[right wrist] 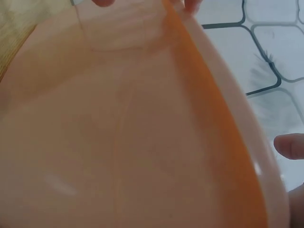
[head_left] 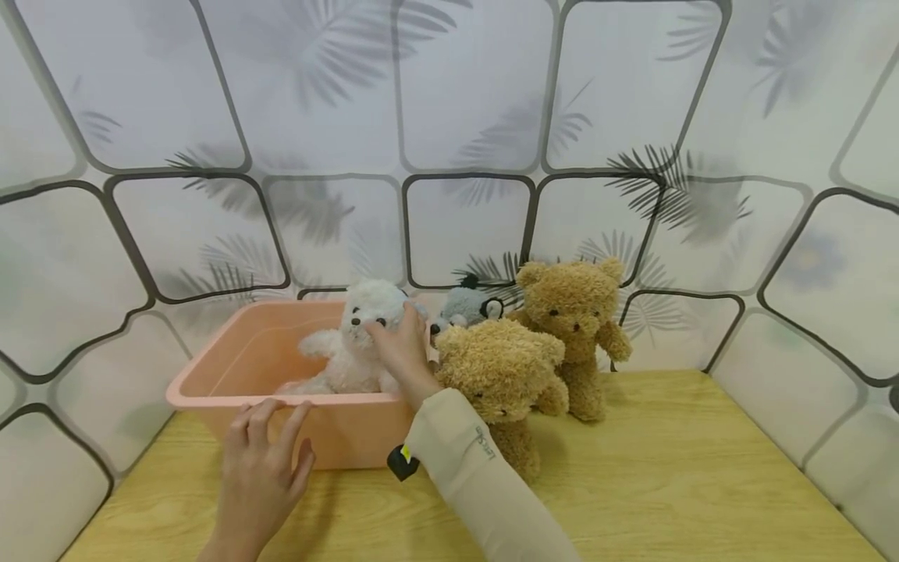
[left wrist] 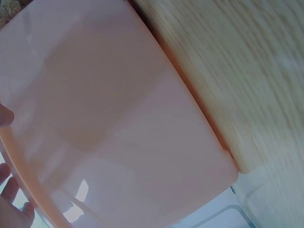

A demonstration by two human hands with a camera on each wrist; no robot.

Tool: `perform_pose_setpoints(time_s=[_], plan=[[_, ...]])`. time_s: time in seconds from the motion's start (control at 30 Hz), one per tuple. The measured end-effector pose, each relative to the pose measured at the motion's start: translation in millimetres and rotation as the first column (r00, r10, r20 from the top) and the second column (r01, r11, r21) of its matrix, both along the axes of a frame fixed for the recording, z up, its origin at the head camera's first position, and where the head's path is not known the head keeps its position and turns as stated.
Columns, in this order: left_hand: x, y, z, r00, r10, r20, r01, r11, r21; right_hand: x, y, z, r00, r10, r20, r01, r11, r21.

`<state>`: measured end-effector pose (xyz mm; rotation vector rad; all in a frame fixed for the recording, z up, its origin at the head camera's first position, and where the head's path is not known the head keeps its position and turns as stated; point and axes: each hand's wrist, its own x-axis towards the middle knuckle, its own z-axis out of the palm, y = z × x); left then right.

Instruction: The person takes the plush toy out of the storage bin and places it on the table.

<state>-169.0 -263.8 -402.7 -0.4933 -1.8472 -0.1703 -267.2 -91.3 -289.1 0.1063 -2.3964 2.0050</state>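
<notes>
A white plush bear (head_left: pixel 354 363) sits upright inside a pink plastic bin (head_left: pixel 344 433), its head and one paw above the front rim. My right hand (head_left: pixel 403 347) grips the bear's head from the right, thumb at the muzzle; the fingers behind the head are partly hidden. At the bin's front rim, my left hand (head_left: pixel 258 460) holds on with fingertips over the edge and thumb by the outer wall. In the left wrist view, the bin's outer wall (left wrist: pixel 109 104) fills the middle, with fingertips at its rim. The right wrist view shows my right thumb (right wrist: pixel 290 146) beyond the rim.
A curly brown teddy bear (head_left: pixel 499 359) stands right of the bin, close by my right sleeve. Behind it are another brown teddy bear (head_left: pixel 572 304) and a grey plush toy (head_left: pixel 463 304), partly hidden. Everything stands on a wood-grain table (head_left: pixel 674 476) before a patterned curtain (head_left: pixel 470 226).
</notes>
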Motion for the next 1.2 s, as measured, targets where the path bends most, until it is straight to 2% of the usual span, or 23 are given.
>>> perform_pose_setpoints(time_s=[0.23,0.43,0.53,0.67,0.8,0.9,1.07,1.2], plan=[[-1.3,0.8,0.0,1.0,-0.001,0.001,0.001,1.0,0.0,-6.9,-4,-4.1,0.999,-0.035,-0.022,0.035,0.999,-0.011],[-1.4,1.2,0.1,1.0,0.0,0.0,0.0,1.0,0.003,-10.0,-8,-6.1,0.992,-0.025,-0.122,0.025,1.0,0.005],[-1.3,1.4,0.3,1.0,-0.002,-0.002,0.002,1.0,0.003,-11.1,-9,-5.9,0.991,-0.01,-0.13,0.015,0.999,0.035],[-1.5,2.0,0.9,1.0,-0.002,-0.003,0.002,1.0,0.002,-15.3,-9,-6.0,0.997,-0.005,-0.082,0.012,0.997,0.082],[-1.9,2.4,1.4,1.0,-0.001,0.004,0.001,1.0,-0.004,-19.8,-10,-6.5,0.998,-0.031,-0.056,0.037,0.991,0.126],[-2.0,1.9,1.4,1.0,0.001,0.007,-0.001,1.0,-0.008,-21.9,-12,-7.3,0.996,-0.061,-0.067,0.071,0.985,0.157],[-1.8,0.3,0.8,1.0,0.004,0.005,-0.004,1.0,-0.009,-23.6,-16,-8.7,0.993,-0.085,-0.079,0.1,0.97,0.222],[-1.6,-0.2,0.1,1.0,0.005,0.004,-0.005,1.0,-0.006,-24.6,-17,-10.4,0.993,-0.064,-0.1,0.094,0.942,0.321]])
